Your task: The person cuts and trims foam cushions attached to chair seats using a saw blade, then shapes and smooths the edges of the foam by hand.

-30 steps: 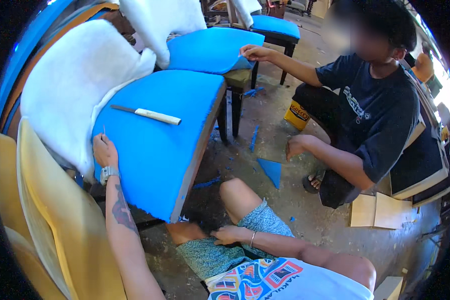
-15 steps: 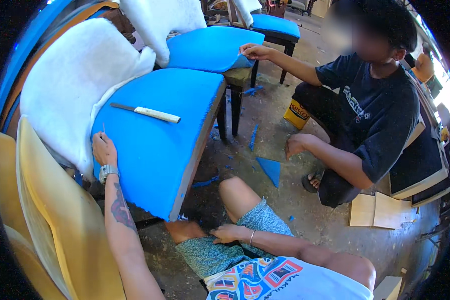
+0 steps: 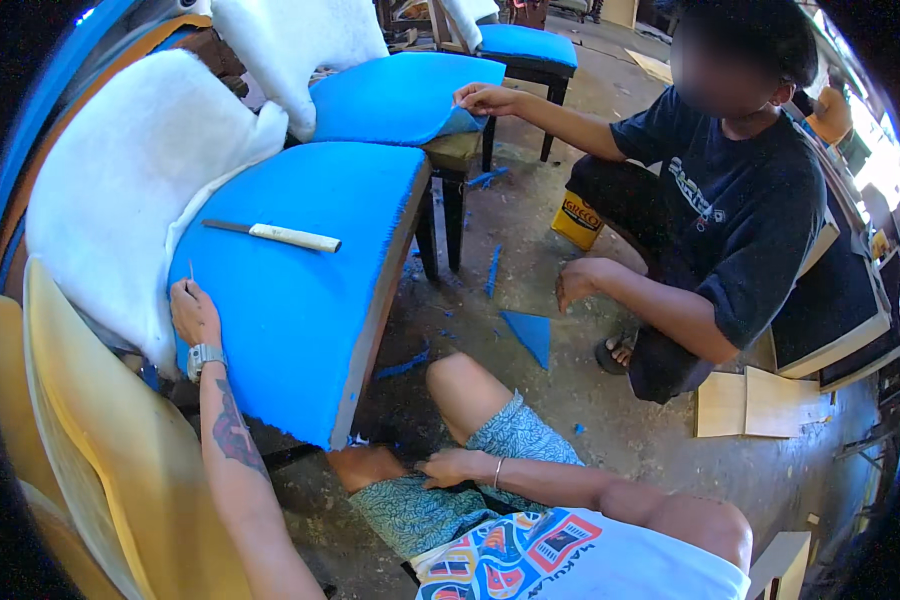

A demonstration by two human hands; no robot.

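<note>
A blue foam seat pad point(image 3: 300, 300) lies in front of me on a chair seat, its right edge ragged. My left hand point(image 3: 196, 314) rests at the pad's left edge, fingers closed on a thin stick-like piece point(image 3: 190, 268) that points up and away. What kind of piece it is cannot be made out. Across the pad lies a knife point(image 3: 295, 237) with a dark blade and a whitish handle, touched by neither hand. My right hand point(image 3: 455, 467) lies loosely on my patterned shorts point(image 3: 520, 435), its fingers partly stretched out and holding nothing visible.
White padded backrests point(image 3: 135, 160) rise behind the pads; yellow foam sheets point(image 3: 100, 430) stand at left. A co-worker point(image 3: 730, 230) crouches at right, one hand on another blue pad point(image 3: 400, 95). A yellow can point(image 3: 576, 220), a blue triangular scrap point(image 3: 528, 335) and wooden boards point(image 3: 750, 405) are on the floor.
My view has shifted slightly, so the chairs and the co-worker sit a little further left in the picture. Both my hands keep nearly the same places and poses.
</note>
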